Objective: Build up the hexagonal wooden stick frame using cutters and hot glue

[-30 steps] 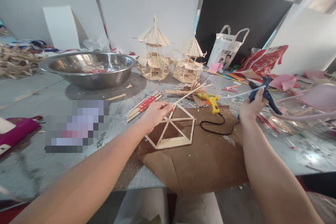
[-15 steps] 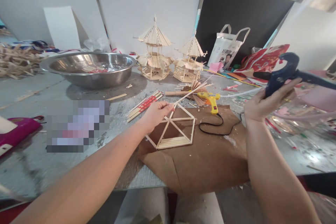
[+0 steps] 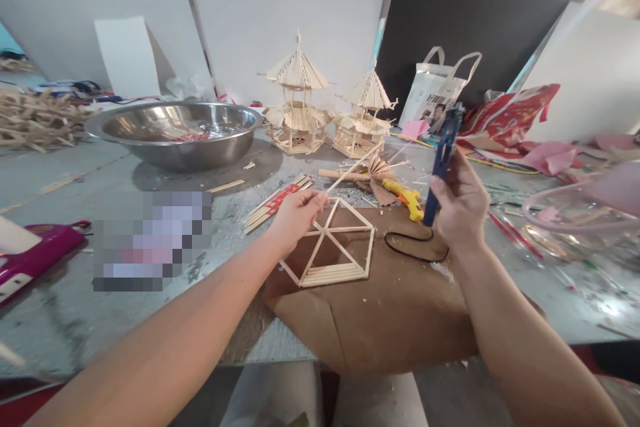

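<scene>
My left hand (image 3: pixel 296 215) pinches a long thin wooden stick (image 3: pixel 354 169) that slants up and to the right. Its lower end meets a flat hexagonal stick frame (image 3: pixel 331 242) lying on brown paper (image 3: pixel 395 307). My right hand (image 3: pixel 461 201) holds a dark blue tool (image 3: pixel 443 151) upright, above the paper's right part. A yellow glue gun (image 3: pixel 404 196) with a black cord (image 3: pixel 411 245) lies just left of that hand.
A large steel bowl (image 3: pixel 150 140) sits at the back left. Two stick pavilion models (image 3: pixel 298 107) stand behind the frame. Wrapped chopsticks (image 3: pixel 277 199), folded stick fans, a white bag (image 3: pixel 436 88), pink paper and a clear bowl (image 3: pixel 585 207) clutter the table.
My right hand lifted the dark blue tool off the table at the right, swung it left and turned it upright. My left hand kept holding the stick at the frame.
</scene>
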### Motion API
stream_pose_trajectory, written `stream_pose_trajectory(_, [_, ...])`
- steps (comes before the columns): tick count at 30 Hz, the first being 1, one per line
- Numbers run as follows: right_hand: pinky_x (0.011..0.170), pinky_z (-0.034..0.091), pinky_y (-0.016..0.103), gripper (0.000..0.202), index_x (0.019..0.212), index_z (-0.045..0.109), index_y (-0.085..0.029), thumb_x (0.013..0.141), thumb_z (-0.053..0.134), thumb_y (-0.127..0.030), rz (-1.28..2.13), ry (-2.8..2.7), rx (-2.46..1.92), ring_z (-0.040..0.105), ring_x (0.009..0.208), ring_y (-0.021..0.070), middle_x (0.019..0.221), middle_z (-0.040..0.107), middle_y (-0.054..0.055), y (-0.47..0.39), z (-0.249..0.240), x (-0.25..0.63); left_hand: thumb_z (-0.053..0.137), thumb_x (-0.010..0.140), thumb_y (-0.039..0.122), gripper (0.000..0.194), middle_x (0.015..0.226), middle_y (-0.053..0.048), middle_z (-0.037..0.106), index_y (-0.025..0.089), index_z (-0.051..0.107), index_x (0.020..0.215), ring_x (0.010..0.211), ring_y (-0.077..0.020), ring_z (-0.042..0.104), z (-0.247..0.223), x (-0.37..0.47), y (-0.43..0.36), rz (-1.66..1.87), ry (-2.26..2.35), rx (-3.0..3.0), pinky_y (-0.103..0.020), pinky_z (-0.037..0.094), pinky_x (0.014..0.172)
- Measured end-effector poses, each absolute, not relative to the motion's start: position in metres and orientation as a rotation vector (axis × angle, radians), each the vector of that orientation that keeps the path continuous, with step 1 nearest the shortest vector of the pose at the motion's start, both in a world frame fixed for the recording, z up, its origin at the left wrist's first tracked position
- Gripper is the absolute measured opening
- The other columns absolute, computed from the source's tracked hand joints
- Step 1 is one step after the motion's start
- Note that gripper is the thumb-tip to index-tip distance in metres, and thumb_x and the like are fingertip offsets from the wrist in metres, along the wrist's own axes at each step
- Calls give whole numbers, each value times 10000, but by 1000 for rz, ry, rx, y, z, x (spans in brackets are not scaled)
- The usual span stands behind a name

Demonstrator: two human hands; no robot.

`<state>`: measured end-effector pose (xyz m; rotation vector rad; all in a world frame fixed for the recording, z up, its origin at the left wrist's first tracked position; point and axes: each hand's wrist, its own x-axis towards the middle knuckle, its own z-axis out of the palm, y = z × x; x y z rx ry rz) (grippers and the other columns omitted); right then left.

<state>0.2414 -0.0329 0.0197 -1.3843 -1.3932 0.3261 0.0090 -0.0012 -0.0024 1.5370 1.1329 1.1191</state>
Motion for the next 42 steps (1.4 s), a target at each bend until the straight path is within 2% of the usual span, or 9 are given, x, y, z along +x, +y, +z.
stream_pose_trajectory(4, [586, 446, 274, 364, 1008, 522, -292, 650, 566, -339, 781, -1294, -915, 544, 748, 147, 907, 565, 3, -41, 14, 222, 491, 709, 373, 237, 607, 16, 537, 147, 546, 662, 589, -87, 476, -2, 10, 0, 1309, 1155, 1474, -210, 378, 580])
stream_pose_trajectory(9, [414, 350, 220, 250, 816, 596, -223, 590, 628, -326, 1407, -1252, -658, 457, 482, 93, 615, 518, -15, -54, 9, 211, 500, 713, 363, 227, 798, -27, 614, 147, 563, 689, 807, -131, 527, -1, 13, -1, 1443, 1114, 1455, -251, 385, 765])
stream_pose_trajectory(12, [421, 356, 228, 214, 745, 597, -200, 572, 643, -316, 1514, -1206, -532, 428, 460, 76, 633, 513, -11, -57, 8, 207, 495, 719, 376, 234, 756, -27, 609, 149, 549, 696, 715, -126, 552, 0, 16, -6, 1365, 1054, 1425, -244, 416, 666])
stream_pose_trajectory(17, [409, 355, 213, 225, 803, 574, -210, 616, 609, -330, 1477, -1159, -518, 387, 439, 47, 741, 539, -9, -53, 11, 206, 512, 705, 369, 217, 520, 43, 494, 160, 486, 654, 368, -41, 369, 1, 23, -14, 1231, 981, 1286, -172, 250, 367])
stream_pose_trajectory(21, [522, 426, 247, 296, 890, 572, -210, 692, 531, -427, 1307, -1178, -691, 520, 629, 117, 854, 581, 29, -46, 2, 202, 538, 690, 341, 202, 528, 49, 455, 153, 500, 627, 443, -44, 386, 1, 26, -16, 1295, 988, 1268, -162, 263, 401])
stream_pose_trajectory(24, [674, 453, 329, 446, 991, 540, -238, 640, 546, -514, 1306, -1256, -647, 547, 841, 199, 985, 582, 48, -44, -8, 194, 535, 692, 362, 218, 529, 49, 461, 153, 516, 636, 462, -51, 384, 0, 28, -17, 1306, 964, 1303, -174, 298, 437])
stream_pose_trajectory(29, [842, 391, 401, 498, 1087, 490, -291, 602, 592, -347, 1435, -1321, -535, 472, 1045, 241, 1111, 539, 11, -49, -7, 183, 520, 699, 382, 239, 566, 36, 505, 148, 536, 652, 504, -64, 420, -4, 32, -21, 1257, 944, 1385, -190, 331, 488])
stream_pose_trajectory(35, [854, 379, 413, 361, 986, 530, -242, 636, 474, -310, 1235, -1317, -635, 521, 965, 233, 919, 601, 23, -52, 4, 189, 436, 758, 387, 273, 497, 47, 438, 154, 481, 622, 420, -58, 365, -2, 26, -17, 1215, 1009, 1533, -189, 285, 417])
stream_pose_trajectory(42, [702, 420, 340, 180, 827, 504, -187, 662, 498, -257, 402, -1550, -1251, 526, 723, 172, 741, 550, 23, -38, -1, 211, 394, 800, 325, 267, 520, 42, 404, 153, 455, 606, 495, -68, 366, 10, 11, -17, 1324, 1109, 1857, -195, 301, 486])
